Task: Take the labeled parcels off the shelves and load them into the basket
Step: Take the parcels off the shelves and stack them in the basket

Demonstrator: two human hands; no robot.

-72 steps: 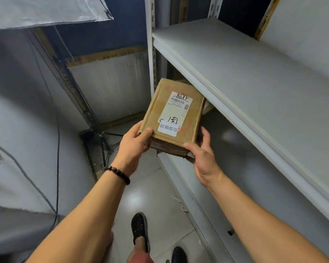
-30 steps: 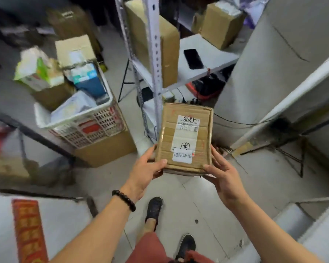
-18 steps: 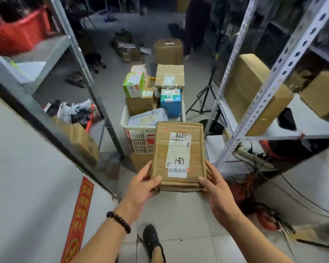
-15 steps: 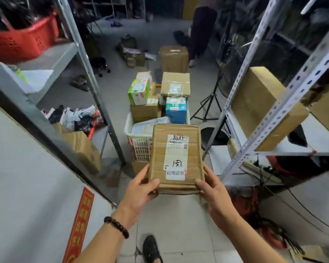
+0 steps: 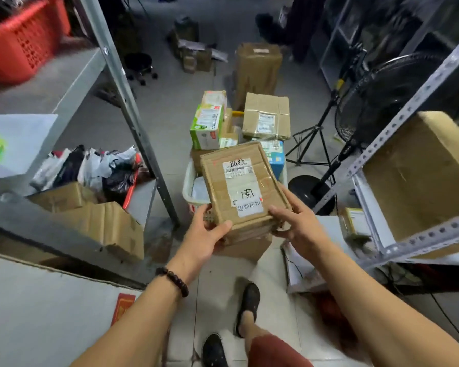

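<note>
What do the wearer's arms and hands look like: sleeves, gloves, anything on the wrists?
Forearms bare, no sleeves in view, no gloves. The left hand has a bracelet of dark round beads at the wrist. The right hand has a bare wrist. No rings show on either.

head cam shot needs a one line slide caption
Left hand and right hand hold a labeled cardboard parcel by the white basket piled with boxes.

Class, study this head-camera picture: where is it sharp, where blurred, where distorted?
Head view: the parcel label reads clearly between the left hand and right hand; the red crate at top left is smeared; the shelf posts splay outward, wide-angle distortion.
</note>
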